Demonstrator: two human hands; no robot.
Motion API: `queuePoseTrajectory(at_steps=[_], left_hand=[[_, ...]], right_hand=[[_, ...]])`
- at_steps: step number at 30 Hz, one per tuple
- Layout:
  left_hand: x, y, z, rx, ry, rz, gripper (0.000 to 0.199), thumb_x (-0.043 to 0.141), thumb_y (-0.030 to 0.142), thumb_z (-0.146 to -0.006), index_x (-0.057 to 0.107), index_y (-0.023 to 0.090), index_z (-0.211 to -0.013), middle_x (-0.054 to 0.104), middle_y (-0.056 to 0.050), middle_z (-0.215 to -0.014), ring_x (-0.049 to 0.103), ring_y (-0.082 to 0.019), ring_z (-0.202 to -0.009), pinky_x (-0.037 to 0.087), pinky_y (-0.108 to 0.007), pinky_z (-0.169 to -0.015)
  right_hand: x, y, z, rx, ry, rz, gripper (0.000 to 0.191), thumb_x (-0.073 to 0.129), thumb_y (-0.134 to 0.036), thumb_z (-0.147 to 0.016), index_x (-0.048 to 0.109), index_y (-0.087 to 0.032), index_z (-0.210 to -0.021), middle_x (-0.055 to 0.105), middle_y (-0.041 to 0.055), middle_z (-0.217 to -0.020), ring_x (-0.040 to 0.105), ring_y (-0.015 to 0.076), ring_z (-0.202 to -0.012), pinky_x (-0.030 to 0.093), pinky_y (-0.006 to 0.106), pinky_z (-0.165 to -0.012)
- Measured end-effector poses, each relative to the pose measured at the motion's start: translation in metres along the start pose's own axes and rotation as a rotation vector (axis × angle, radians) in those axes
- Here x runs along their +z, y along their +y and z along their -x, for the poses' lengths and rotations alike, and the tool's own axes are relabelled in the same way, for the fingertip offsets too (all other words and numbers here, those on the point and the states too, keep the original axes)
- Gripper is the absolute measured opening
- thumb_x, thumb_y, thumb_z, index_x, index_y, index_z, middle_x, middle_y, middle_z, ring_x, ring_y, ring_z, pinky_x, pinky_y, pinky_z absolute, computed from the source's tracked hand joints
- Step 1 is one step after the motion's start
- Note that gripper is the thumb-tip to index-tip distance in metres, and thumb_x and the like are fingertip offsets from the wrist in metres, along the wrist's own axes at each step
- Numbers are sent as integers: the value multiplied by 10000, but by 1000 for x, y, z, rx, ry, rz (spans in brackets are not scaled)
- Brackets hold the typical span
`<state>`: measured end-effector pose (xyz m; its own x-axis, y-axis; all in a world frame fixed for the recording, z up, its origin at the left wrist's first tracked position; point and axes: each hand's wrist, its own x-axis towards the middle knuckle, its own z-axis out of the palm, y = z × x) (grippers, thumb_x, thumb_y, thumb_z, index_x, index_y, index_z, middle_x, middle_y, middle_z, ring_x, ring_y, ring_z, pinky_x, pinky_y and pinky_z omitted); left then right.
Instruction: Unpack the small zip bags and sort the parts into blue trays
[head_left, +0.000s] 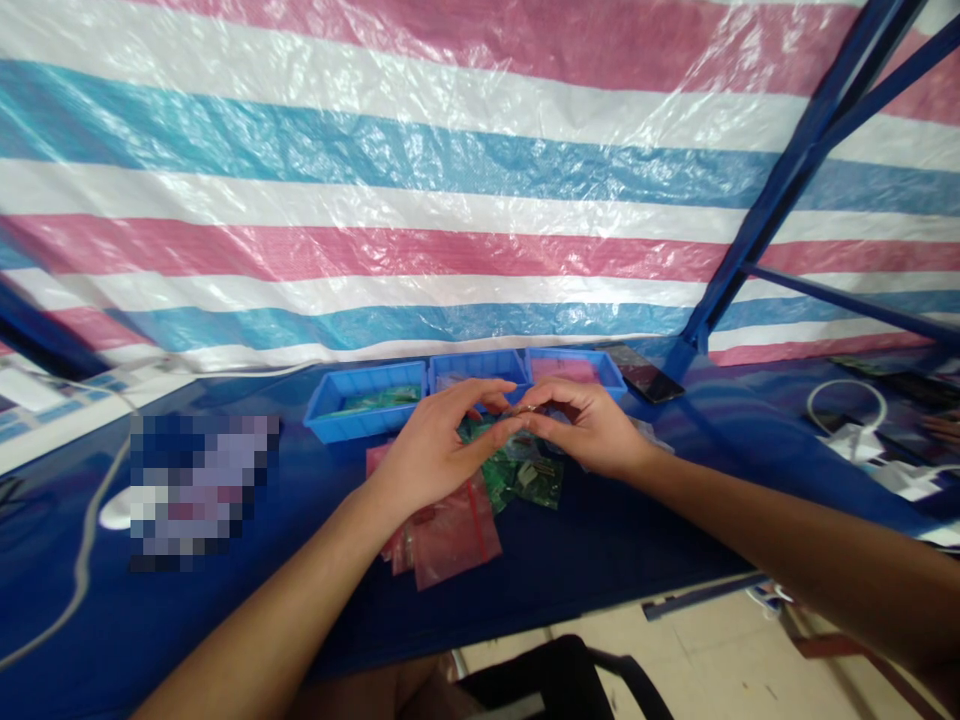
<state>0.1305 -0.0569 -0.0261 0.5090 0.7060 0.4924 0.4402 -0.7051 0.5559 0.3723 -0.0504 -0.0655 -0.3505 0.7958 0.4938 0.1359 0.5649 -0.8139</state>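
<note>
My left hand (pixel 442 440) and my right hand (pixel 581 425) meet over the middle of the blue table. The fingertips of my right hand pinch a small brownish item (pixel 528 409), too small to make out. My left hand has its thumb against the same item, with its index finger raised apart from the thumb. Below the hands lie green packets (pixel 499 478) and a clear bag with small parts (pixel 539 482). Pink zip bags (pixel 456 535) are spread under and in front of my left hand.
Behind the hands stand a blue bin with green packets (pixel 365 428), a middle blue bin (pixel 474 362) and a right blue bin with pink bags (pixel 615 372). A dark phone-like slab (pixel 651 380) lies right of them. White cables and plugs (pixel 855 440) lie far right.
</note>
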Motion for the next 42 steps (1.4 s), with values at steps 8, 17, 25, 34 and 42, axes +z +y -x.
queuePoseTrajectory(at_steps=[8,17,25,34,42], left_hand=[[-3,2,-1,-65,-44,83,427,721,452,-1032,672,267,-1413,834,-2,-1040,788,-202,-930,577,-308,-839],[-4,3,0,-84,-8,84,407,660,349,-1038,647,231,-1427,839,-22,-997,787,-207,-885,553,-281,-719],[-4,4,0,-127,-15,278,318,680,418,-1052,718,225,-1302,827,-21,-983,787,-214,-888,594,-326,-843],[-4,4,1,-88,-15,216,353,529,478,-1127,769,230,-1201,831,-31,-1002,783,-224,-926,586,-321,-840],[-1,5,2,-42,59,70,440,716,458,-1033,671,248,-1417,826,-53,-1228,782,-226,-1014,599,-339,-901]], right_hand=[[5,1,1,45,68,-17,377,887,-380,-885,736,-237,-1200,780,28,-967,748,207,-935,590,370,-940],[3,-4,4,-52,-10,52,380,904,-441,-880,775,-252,-1183,789,62,-1112,746,237,-1021,599,387,-964],[-2,-12,0,-176,-92,188,513,965,-410,-820,727,-292,-1259,756,76,-1241,716,276,-1117,567,436,-1021],[0,-10,2,-91,-24,38,182,750,-431,-1014,741,-251,-1042,748,77,-1061,710,245,-973,586,402,-906],[3,-3,-4,170,60,-239,342,882,-533,-877,746,-224,-934,729,12,-864,645,159,-730,546,304,-700]])
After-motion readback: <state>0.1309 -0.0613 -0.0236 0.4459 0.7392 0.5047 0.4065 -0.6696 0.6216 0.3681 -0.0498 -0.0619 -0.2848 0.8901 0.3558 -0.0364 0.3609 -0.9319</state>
